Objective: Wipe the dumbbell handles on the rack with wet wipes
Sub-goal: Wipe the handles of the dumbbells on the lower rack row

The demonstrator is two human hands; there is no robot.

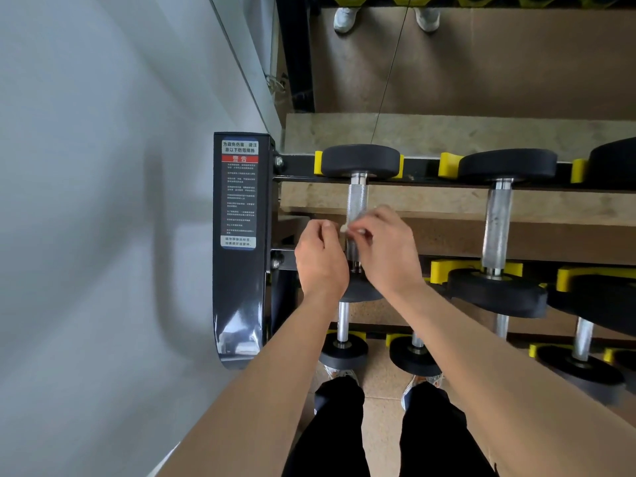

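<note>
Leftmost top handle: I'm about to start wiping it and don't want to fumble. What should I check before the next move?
1. Wipe held: ok, the left hand and right hand both pinch a small white bit.
2. Wipe opened out: cannot tell, the fingers hide most of it.
3. Hands over the handle: ok, at its near end.
4. Wipe touching the handle: cannot tell.
5. Far head seated: ok, it sits between the yellow cradles.
6. Rest of the handle free: ok, bare beyond the hands.
</note>
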